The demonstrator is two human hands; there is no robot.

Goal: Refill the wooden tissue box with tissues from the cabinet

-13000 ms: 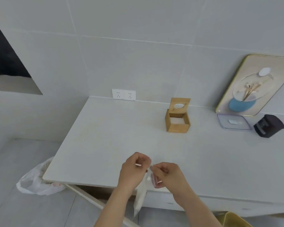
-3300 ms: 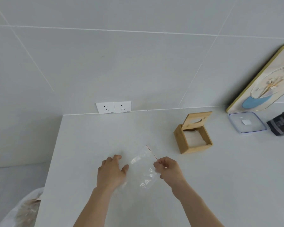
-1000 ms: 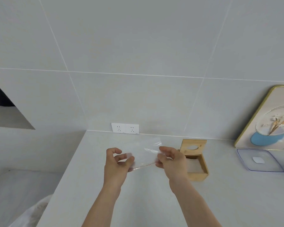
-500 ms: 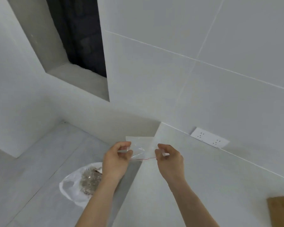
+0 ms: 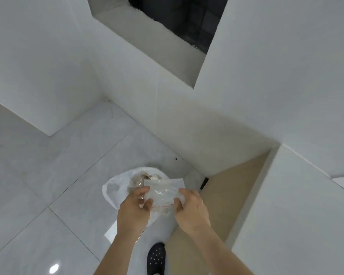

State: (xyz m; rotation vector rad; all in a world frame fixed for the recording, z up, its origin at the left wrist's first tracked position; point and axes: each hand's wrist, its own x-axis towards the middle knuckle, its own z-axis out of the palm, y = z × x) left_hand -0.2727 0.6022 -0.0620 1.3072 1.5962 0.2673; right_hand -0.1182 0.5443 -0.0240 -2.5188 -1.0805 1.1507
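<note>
- View has swung from the surface to the floor; wooden box now out of frame.
- Left hand (image 5: 134,209) and right hand (image 5: 191,207) pinch the wrapper (image 5: 163,192) above the bin bag (image 5: 115,190).
- Risk: light wrapper may drift past the bag when dropped.

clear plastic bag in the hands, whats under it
Below the clear plastic bag, held by left hand and right hand, a white trash bag sits on the floor; its contents are partly covered.

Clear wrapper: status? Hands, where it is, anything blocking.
Left hand and right hand both pinching the clear wrapper. Held above white trash bag on floor. Nothing in the way.
</note>
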